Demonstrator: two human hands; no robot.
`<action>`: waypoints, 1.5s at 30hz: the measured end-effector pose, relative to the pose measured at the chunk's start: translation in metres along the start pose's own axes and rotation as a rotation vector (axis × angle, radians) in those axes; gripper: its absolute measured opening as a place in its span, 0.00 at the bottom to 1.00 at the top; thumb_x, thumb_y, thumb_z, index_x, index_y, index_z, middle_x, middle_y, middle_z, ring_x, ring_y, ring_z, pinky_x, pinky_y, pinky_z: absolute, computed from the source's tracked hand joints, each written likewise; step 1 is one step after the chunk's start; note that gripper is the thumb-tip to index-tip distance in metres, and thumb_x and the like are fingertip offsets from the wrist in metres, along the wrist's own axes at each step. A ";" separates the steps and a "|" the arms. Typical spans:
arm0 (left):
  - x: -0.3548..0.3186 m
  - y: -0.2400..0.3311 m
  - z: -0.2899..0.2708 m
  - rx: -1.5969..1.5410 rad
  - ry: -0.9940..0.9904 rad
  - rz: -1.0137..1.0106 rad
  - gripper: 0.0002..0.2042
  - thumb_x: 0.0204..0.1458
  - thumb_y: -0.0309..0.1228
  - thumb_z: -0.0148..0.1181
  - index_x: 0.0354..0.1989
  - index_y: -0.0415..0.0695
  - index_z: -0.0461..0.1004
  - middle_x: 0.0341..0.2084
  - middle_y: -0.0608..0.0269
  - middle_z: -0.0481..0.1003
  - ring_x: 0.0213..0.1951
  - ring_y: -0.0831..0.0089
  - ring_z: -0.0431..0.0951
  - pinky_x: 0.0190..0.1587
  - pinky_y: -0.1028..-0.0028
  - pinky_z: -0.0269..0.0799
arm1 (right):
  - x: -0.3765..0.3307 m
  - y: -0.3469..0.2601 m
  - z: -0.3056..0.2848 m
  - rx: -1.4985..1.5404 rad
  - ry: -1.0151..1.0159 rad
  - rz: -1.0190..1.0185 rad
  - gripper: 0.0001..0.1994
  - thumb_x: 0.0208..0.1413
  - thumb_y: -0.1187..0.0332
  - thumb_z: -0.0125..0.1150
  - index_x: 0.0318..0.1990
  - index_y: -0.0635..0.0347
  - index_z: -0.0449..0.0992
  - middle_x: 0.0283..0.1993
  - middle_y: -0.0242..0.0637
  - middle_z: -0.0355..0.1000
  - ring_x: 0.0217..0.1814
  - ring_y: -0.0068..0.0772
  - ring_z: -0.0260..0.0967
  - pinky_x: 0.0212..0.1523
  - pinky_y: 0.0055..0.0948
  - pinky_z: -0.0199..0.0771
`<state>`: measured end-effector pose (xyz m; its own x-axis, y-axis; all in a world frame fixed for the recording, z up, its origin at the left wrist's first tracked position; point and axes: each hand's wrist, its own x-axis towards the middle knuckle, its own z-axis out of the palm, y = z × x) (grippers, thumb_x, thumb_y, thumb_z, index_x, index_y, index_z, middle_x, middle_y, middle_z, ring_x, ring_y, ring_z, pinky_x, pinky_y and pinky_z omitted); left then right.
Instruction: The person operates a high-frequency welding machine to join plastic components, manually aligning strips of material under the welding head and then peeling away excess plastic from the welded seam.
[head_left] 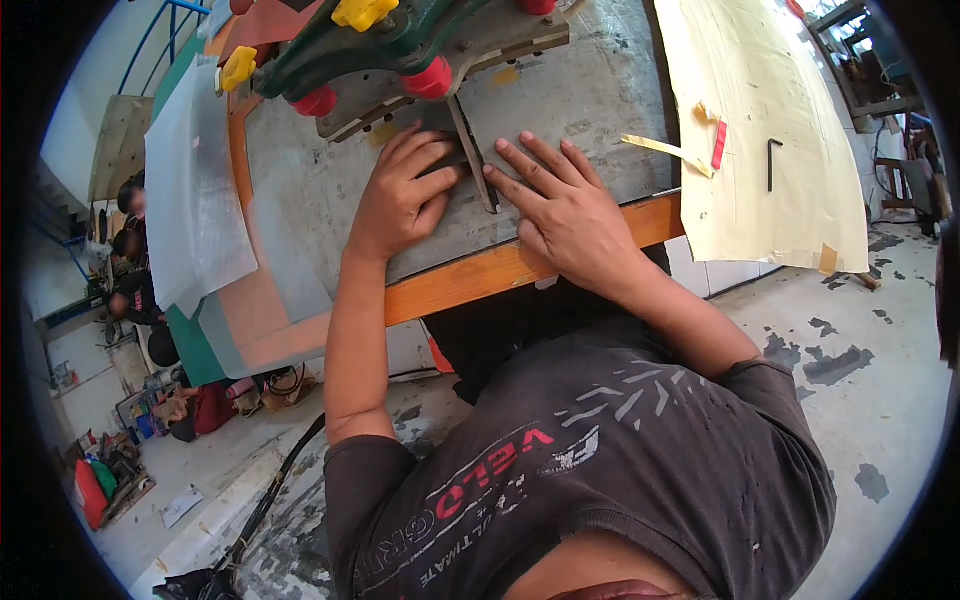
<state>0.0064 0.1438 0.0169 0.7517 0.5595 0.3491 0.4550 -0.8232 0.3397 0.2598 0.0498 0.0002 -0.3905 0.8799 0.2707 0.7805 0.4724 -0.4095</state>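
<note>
A thin, narrow dark strip (474, 160) lies between my hands on a grey metal plate (610, 85). Its far end reaches the green clamping frame (370, 50), and its near end points toward me. My left hand (402, 195) rests on the plate at the strip's left, fingers slightly bent, with the index fingertip close against it. On the other side, my right hand (570, 210) lies with fingers spread, its index fingertip touching the strip or just beside it. Neither hand is wrapped round anything.
Red knobs (428, 78) and yellow star knobs (238, 68) sit on the frame. Wood edging (460, 280) runs along the near side. At right, a cream sheet (770, 220) carries a black hex key (771, 165) and tape scraps. A translucent sheet (195, 190) hangs at left; people sit beyond.
</note>
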 end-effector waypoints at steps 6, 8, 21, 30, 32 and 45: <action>-0.004 0.000 0.001 -0.002 0.006 0.000 0.11 0.42 0.20 0.66 0.37 0.39 0.80 0.51 0.53 0.79 0.62 0.49 0.76 0.73 0.45 0.66 | -0.002 -0.002 0.001 -0.007 -0.002 0.005 0.29 0.61 0.66 0.58 0.72 0.53 0.74 0.81 0.40 0.62 0.85 0.47 0.53 0.84 0.55 0.48; -0.005 -0.001 0.002 -0.003 0.012 -0.002 0.11 0.43 0.20 0.66 0.37 0.39 0.80 0.51 0.52 0.79 0.62 0.49 0.76 0.73 0.45 0.66 | -0.003 -0.003 0.001 -0.022 -0.003 0.011 0.29 0.61 0.65 0.57 0.71 0.53 0.74 0.81 0.40 0.62 0.85 0.47 0.53 0.84 0.54 0.48; -0.006 -0.007 0.014 0.131 0.076 -0.169 0.21 0.59 0.29 0.60 0.61 0.36 0.76 0.64 0.47 0.75 0.70 0.49 0.69 0.76 0.50 0.59 | 0.001 -0.007 0.001 -0.061 -0.032 -0.001 0.29 0.62 0.65 0.56 0.72 0.54 0.73 0.82 0.41 0.61 0.86 0.48 0.52 0.84 0.54 0.46; -0.007 -0.005 0.010 0.154 0.026 -0.140 0.19 0.58 0.29 0.61 0.58 0.36 0.78 0.64 0.46 0.75 0.71 0.49 0.69 0.77 0.47 0.56 | 0.000 -0.007 0.002 -0.046 -0.033 0.038 0.34 0.59 0.66 0.58 0.76 0.54 0.67 0.84 0.41 0.56 0.88 0.49 0.48 0.85 0.56 0.43; -0.005 -0.001 0.008 0.151 0.028 -0.112 0.18 0.58 0.30 0.61 0.56 0.38 0.80 0.62 0.47 0.76 0.70 0.50 0.69 0.77 0.46 0.56 | -0.003 -0.006 -0.002 -0.020 -0.053 0.021 0.35 0.59 0.64 0.60 0.76 0.54 0.67 0.84 0.42 0.56 0.88 0.49 0.47 0.85 0.57 0.43; -0.009 0.003 0.006 0.070 0.011 -0.024 0.13 0.45 0.28 0.66 0.39 0.38 0.81 0.49 0.48 0.78 0.62 0.45 0.75 0.74 0.41 0.62 | -0.010 -0.001 0.012 0.035 0.011 -0.038 0.31 0.64 0.59 0.60 0.73 0.59 0.69 0.83 0.48 0.56 0.88 0.52 0.45 0.84 0.60 0.42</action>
<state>0.0039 0.1358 0.0094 0.7350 0.5797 0.3518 0.5051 -0.8142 0.2863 0.2565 0.0411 -0.0126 -0.4141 0.8607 0.2963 0.7473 0.5073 -0.4292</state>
